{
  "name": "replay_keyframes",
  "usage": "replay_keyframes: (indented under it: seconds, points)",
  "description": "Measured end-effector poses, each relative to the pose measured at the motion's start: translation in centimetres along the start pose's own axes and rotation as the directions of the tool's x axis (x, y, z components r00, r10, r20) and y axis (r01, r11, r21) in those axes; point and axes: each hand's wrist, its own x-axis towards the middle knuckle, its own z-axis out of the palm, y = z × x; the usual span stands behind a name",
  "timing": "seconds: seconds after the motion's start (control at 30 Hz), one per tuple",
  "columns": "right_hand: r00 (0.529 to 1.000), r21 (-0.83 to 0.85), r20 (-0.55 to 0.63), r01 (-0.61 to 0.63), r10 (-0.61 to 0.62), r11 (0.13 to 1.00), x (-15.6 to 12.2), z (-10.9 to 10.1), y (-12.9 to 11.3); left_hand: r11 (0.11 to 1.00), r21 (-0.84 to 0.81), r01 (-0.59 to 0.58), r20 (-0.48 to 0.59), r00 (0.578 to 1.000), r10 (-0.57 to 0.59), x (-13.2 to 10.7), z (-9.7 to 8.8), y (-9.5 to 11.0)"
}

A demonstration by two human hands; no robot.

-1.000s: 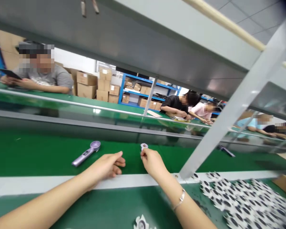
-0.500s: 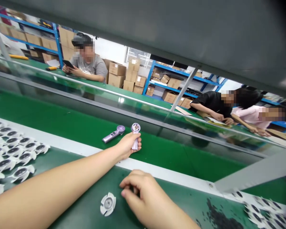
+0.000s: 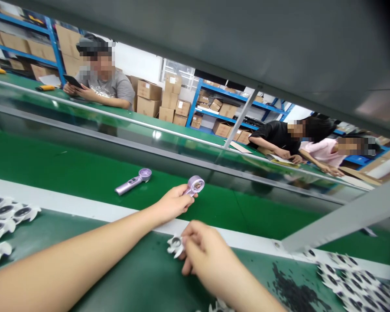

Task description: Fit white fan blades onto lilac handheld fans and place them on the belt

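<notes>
My left hand [image 3: 175,203] reaches out over the green belt, closed round the handle of a purple handheld fan [image 3: 196,185]. The fan's round head points away to the right, with its inside showing and no blades visible in it. Closer to me, my right hand [image 3: 203,251] pinches a white fan blade wheel [image 3: 175,246] by its edge, above the green bench. Another purple handheld fan [image 3: 131,184] lies on the belt, left of my left hand.
White blade wheels with dark centres [image 3: 3,212] lie at the left, and more [image 3: 351,281] at the right. Small black bits [image 3: 292,286] are scattered on the bench. A slanted grey post [image 3: 338,221] stands right. Several people sit across the line.
My right hand has taken hold of a blade wheel and lifted it. My left hand has turned the fan so its head tilts to the right. The view has shifted somewhat.
</notes>
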Motion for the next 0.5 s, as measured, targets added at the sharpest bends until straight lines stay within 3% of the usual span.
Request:
replay_keyframes:
  seconds: [0.1,0.23,0.33,0.5]
  points:
    - [0.972,-0.012,-0.234,0.028,-0.030,1.000,0.7,-3.0,-0.2,0.980,0.173,-0.097,0.017,0.995,0.095,-0.4,-0.1,0.2]
    - [0.864,-0.128,-0.474,0.123,-0.170,0.984,1.0,-5.0,-0.8,0.899,0.360,-0.249,0.064,0.968,0.243,-0.9,-0.2,0.7]
    - [0.799,-0.283,-0.506,0.203,-0.326,0.937,0.8,-5.1,-0.9,0.836,0.439,-0.330,0.139,0.944,0.300,-1.2,-0.1,0.9]
    - [0.793,-0.333,-0.505,0.187,-0.342,0.924,0.6,-4.7,-0.7,0.759,0.511,-0.404,0.207,0.915,0.347,-1.5,0.0,0.9]
